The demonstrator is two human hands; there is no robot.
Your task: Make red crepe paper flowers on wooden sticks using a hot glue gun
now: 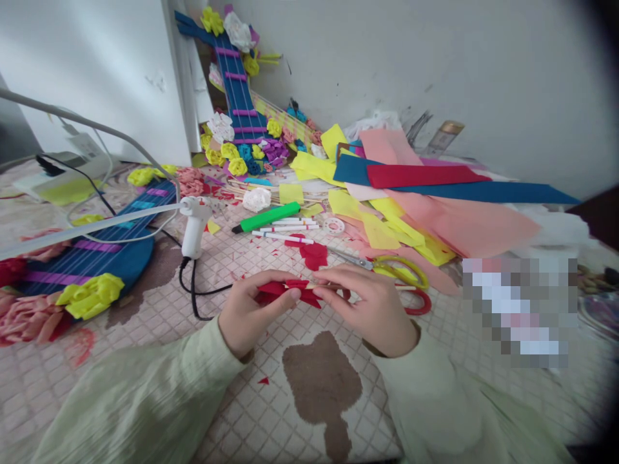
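Observation:
Over the table, my left hand (252, 310) is closed on folded red crepe paper (309, 297), its thumb pressing the paper from the near side. My right hand (371, 308) pinches a thin wooden stick (403, 288) whose tip meets the red paper; the rest of the stick runs through the palm and out to the right. Just behind the right hand lie scissors (400, 269) with yellow and red handles. Cut red paper pieces (313, 255) rest beyond my fingers. A white hot glue gun (194, 233) stands to the left with its black cord.
Blue paper guitars with crepe flowers lie at left (138, 241) and lean at the back (236, 90). A green marker (268, 218), thin pens (290, 227) and a tape roll (333, 226) lie mid-table. Crepe strips (449, 183) pile at right. A power strip (62, 177) sits far left.

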